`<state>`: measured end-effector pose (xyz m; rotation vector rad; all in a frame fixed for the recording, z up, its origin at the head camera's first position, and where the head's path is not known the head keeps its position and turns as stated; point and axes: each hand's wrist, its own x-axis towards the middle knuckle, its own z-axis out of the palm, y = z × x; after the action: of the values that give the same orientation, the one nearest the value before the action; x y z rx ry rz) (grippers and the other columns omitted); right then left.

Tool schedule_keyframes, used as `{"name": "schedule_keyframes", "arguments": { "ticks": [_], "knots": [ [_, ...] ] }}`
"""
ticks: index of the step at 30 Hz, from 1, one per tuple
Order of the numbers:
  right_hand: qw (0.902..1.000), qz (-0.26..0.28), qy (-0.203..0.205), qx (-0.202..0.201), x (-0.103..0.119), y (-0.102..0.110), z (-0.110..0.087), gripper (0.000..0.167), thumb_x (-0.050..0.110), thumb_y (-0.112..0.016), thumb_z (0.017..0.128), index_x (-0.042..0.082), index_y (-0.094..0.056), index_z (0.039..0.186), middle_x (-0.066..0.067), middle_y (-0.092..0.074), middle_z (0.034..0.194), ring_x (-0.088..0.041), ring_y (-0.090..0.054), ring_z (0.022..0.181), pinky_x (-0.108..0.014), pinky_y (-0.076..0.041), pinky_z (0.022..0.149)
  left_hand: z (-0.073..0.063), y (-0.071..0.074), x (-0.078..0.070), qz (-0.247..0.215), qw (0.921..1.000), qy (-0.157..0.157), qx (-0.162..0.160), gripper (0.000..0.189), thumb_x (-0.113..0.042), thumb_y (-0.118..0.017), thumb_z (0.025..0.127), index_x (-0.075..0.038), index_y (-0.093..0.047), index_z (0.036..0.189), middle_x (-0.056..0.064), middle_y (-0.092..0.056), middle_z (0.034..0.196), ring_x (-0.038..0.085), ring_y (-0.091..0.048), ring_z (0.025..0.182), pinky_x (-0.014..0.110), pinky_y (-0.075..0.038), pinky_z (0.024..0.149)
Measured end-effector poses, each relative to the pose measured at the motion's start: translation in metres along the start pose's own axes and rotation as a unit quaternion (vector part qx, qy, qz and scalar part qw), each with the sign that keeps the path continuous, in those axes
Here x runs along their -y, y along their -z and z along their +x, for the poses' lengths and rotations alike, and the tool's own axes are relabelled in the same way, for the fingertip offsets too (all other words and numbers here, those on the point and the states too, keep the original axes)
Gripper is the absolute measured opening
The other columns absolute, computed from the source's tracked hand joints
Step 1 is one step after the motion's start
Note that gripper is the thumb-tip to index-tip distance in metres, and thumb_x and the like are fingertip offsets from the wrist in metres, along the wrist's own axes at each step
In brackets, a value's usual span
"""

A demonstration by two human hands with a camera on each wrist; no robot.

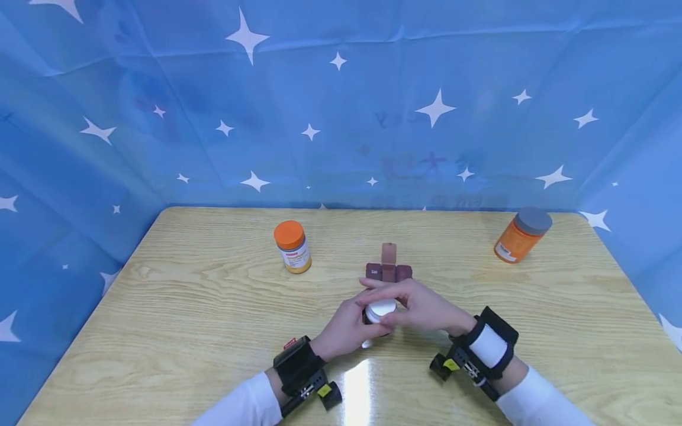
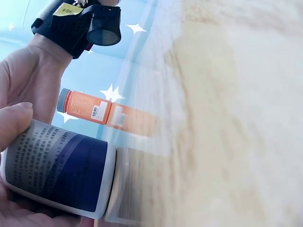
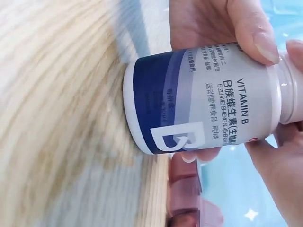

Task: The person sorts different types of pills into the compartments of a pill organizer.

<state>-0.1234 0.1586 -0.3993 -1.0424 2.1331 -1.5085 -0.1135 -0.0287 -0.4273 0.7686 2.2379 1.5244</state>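
A white and blue vitamin B bottle [image 3: 203, 99] stands on the table at the front middle. My left hand [image 1: 348, 325] grips it round the body, with the thumb on the near side in the head view. My right hand [image 1: 426, 305] holds the white cap [image 1: 381, 307] between thumb and fingers. From the right wrist, the label faces the camera and the bottle's base is right at the tabletop. Just behind the hands lies a dark red pill box [image 1: 389, 272], partly hidden by them, with one lid flap raised.
An orange-capped bottle [image 1: 292, 247] stands behind and to the left. An orange bottle with a grey cap [image 1: 522, 235] is at the back right. The wooden table [image 1: 186, 307] ends at a blue star-patterned cloth [image 1: 341, 118]. Each wrist wears a strapped camera.
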Motion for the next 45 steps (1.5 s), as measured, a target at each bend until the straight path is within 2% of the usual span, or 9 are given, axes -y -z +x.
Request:
{"name": "schedule_keyframes", "arguments": {
  "ticks": [3, 8, 14, 21, 27, 33, 36, 41, 45],
  "knots": [
    [0.9993, 0.006, -0.013, -0.033, 0.003, -0.004, -0.003, 0.043, 0.016, -0.066, 0.084, 0.013, -0.057, 0.126, -0.015, -0.044, 0.141, 0.002, -0.027, 0.136, -0.034, -0.032, 0.107, 0.001, 0.000, 0.000, 0.009, 0.9999, -0.006, 0.001, 0.048, -0.020, -0.067, 0.084, -0.004, -0.049, 0.126, 0.009, -0.062, 0.114, 0.015, -0.058, 0.100, 0.020, -0.046, 0.084],
    [0.9767, -0.067, -0.023, -0.202, 0.016, -0.020, -0.007, 0.059, 0.013, -0.070, 0.080, 0.011, -0.047, 0.134, -0.011, -0.045, 0.141, -0.024, -0.044, 0.129, -0.056, -0.036, 0.101, 0.002, 0.001, 0.001, 0.016, 0.9998, -0.014, 0.004, 0.048, -0.021, -0.067, 0.084, -0.007, -0.048, 0.126, 0.006, -0.062, 0.112, 0.015, -0.057, 0.100, 0.021, -0.045, 0.084],
    [0.9322, -0.229, -0.097, -0.263, 0.024, -0.046, -0.002, 0.076, 0.034, -0.076, 0.073, 0.000, -0.044, 0.133, -0.016, -0.050, 0.133, -0.031, -0.051, 0.120, -0.046, -0.046, 0.093, 0.002, 0.000, 0.004, 0.034, 0.9990, -0.029, -0.006, 0.052, -0.008, -0.065, 0.083, -0.006, -0.046, 0.131, 0.011, -0.060, 0.123, 0.020, -0.056, 0.114, 0.031, -0.045, 0.098],
    [0.9042, -0.224, -0.136, -0.337, 0.021, -0.057, 0.000, 0.049, 0.017, -0.079, 0.070, 0.004, -0.059, 0.113, -0.007, -0.063, 0.108, -0.020, -0.060, 0.100, -0.038, -0.049, 0.083, 0.005, -0.001, 0.003, 0.020, 0.9997, -0.014, -0.006, 0.056, -0.011, -0.070, 0.079, -0.008, -0.047, 0.130, 0.008, -0.059, 0.124, 0.017, -0.055, 0.112, 0.026, -0.045, 0.095],
    [0.9282, -0.190, -0.103, -0.303, 0.015, -0.047, -0.006, 0.039, 0.014, -0.076, 0.074, 0.010, -0.062, 0.109, -0.004, -0.066, 0.107, -0.020, -0.062, 0.101, -0.039, -0.050, 0.086, 0.004, -0.001, 0.003, 0.029, 0.9995, 0.001, -0.011, 0.054, -0.016, -0.070, 0.079, -0.009, -0.048, 0.128, 0.006, -0.060, 0.122, 0.015, -0.055, 0.111, 0.027, -0.044, 0.095],
    [0.9764, -0.114, -0.067, -0.171, 0.005, -0.023, -0.007, 0.043, 0.012, -0.073, 0.077, 0.012, -0.060, 0.118, -0.004, -0.064, 0.117, -0.014, -0.057, 0.111, -0.034, -0.047, 0.096, 0.002, 0.000, 0.002, 0.021, 0.9996, 0.005, -0.016, 0.052, -0.018, -0.070, 0.079, -0.008, -0.049, 0.126, 0.006, -0.062, 0.117, 0.015, -0.056, 0.107, 0.025, -0.044, 0.093],
    [0.9913, -0.057, -0.058, -0.103, 0.001, -0.011, -0.006, 0.045, 0.015, -0.071, 0.080, 0.010, -0.057, 0.123, -0.008, -0.060, 0.124, -0.008, -0.053, 0.115, -0.027, -0.044, 0.097, 0.002, 0.000, 0.003, 0.020, 0.9997, -0.004, -0.016, 0.050, -0.021, -0.070, 0.080, -0.008, -0.050, 0.124, 0.006, -0.062, 0.116, 0.015, -0.057, 0.105, 0.024, -0.045, 0.091],
    [0.9976, -0.014, -0.041, -0.055, 0.000, -0.004, -0.005, 0.049, 0.012, -0.067, 0.083, 0.004, -0.052, 0.129, -0.015, -0.054, 0.132, -0.002, -0.049, 0.119, -0.020, -0.042, 0.095, 0.002, 0.000, 0.003, 0.021, 0.9997, -0.006, -0.013, 0.049, -0.023, -0.071, 0.081, -0.007, -0.051, 0.122, 0.007, -0.062, 0.116, 0.016, -0.057, 0.105, 0.024, -0.045, 0.091],
    [0.9881, -0.084, -0.052, -0.118, 0.006, -0.013, -0.007, 0.064, 0.018, -0.072, 0.079, 0.004, -0.044, 0.135, -0.014, -0.049, 0.136, -0.017, -0.047, 0.125, -0.032, -0.042, 0.100, 0.003, 0.001, 0.003, 0.030, 0.9995, 0.001, -0.009, 0.050, -0.023, -0.069, 0.082, -0.007, -0.050, 0.125, 0.007, -0.061, 0.120, 0.017, -0.056, 0.110, 0.029, -0.045, 0.095]
  ]
}}
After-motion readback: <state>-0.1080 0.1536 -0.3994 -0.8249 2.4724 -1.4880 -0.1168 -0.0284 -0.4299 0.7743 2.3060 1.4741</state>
